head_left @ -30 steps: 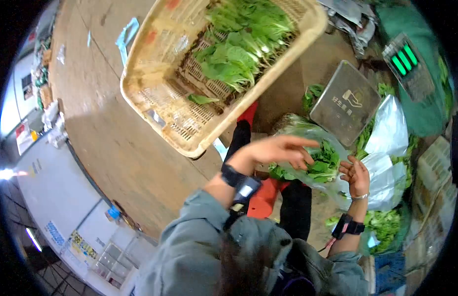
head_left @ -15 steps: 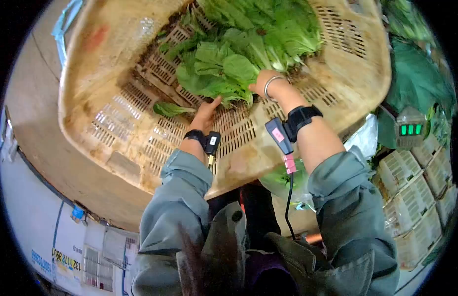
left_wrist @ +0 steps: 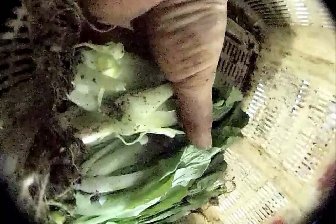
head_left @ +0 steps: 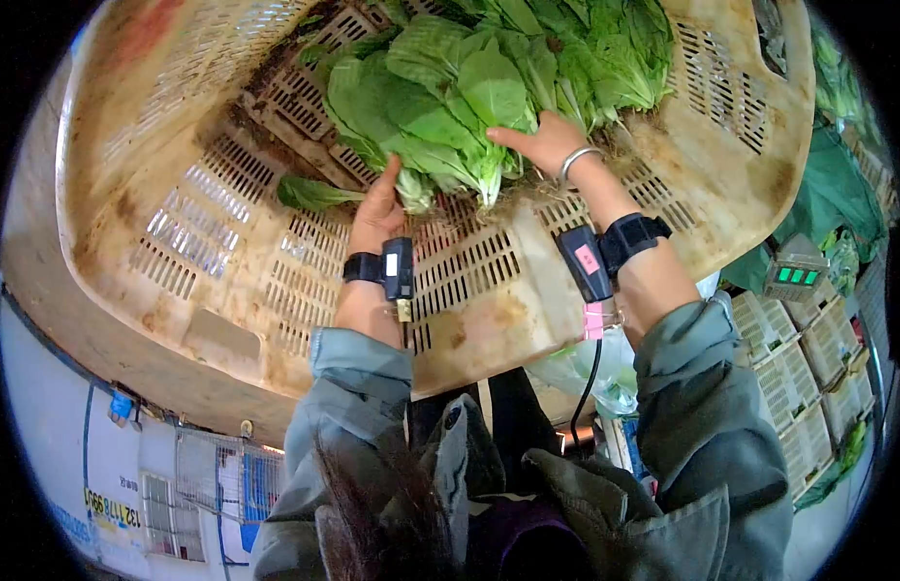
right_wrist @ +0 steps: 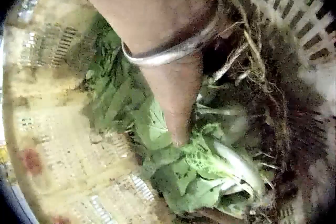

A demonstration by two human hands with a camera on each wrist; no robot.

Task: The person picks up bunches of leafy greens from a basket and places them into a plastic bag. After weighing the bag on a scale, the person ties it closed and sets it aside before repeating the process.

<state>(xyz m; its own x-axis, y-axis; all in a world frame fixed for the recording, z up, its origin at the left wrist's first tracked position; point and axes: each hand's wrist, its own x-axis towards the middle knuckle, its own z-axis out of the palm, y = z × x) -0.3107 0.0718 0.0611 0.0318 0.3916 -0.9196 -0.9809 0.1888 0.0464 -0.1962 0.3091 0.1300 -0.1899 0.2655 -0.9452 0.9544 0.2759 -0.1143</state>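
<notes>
Head view: a person in rolled gray-green sleeves [head_left: 358, 382] reaches both bare hands into a soil-stained, slotted plastic crate [head_left: 479, 329], touching a bunch of leafy greens [head_left: 426, 111] from either side. The greens lie inside the crate, root ends toward the person. The left hand [head_left: 375, 205] sets its thumb against the bunch near the pale stems; the right hand [head_left: 552, 145], a silvery bracelet [right_wrist: 173, 53] at its wrist, lays an outstretched thumb over the leaves. The other fingers of both hands are largely hidden, and whether they are clamped on the greens or spread beneath them cannot be told. Right wrist view shows tangled, dirt-covered roots [right_wrist: 254, 61] beside the hand. A loose leaf [head_left: 312, 193] lies just beside the left hand. Beyond the crate's right side, a display [head_left: 797, 275] glows with green digits near pale, slotted baskets [head_left: 789, 378].
</notes>
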